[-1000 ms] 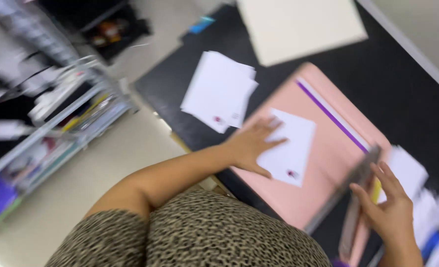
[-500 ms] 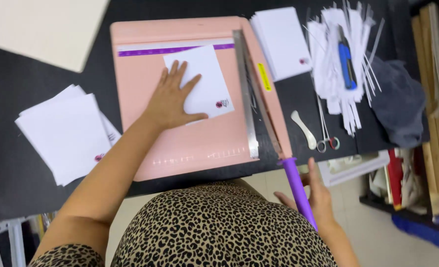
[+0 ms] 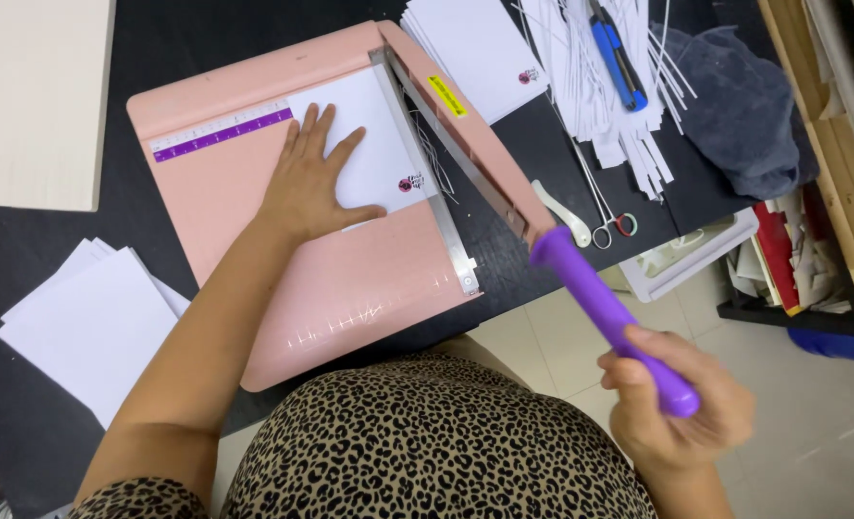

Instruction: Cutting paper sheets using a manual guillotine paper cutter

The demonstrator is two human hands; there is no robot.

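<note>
A pink paper cutter (image 3: 350, 288) lies on the black table (image 3: 186, 38). My left hand (image 3: 311, 183) presses flat on a white sheet (image 3: 383, 144) with a small dark mark, pushed against the cutting edge. My right hand (image 3: 672, 408) grips the purple handle (image 3: 605, 317) of the cutter's blade arm (image 3: 456, 111), which is raised off the base. A purple ruler strip (image 3: 220, 135) runs along the cutter's top.
A stack of white sheets (image 3: 90, 322) lies at the left, another stack (image 3: 480, 43) beyond the cutter. Cut paper strips (image 3: 619, 106), a blue tool (image 3: 619, 53), small scissors (image 3: 605, 216) and a grey cloth (image 3: 744, 106) lie to the right. A pale board (image 3: 33, 96) sits top left.
The view has swung closer over the cutter. My right hand has lifted the purple handle, raising the blade arm. The left hand has pushed the sheet closer to the cutting edge.
</note>
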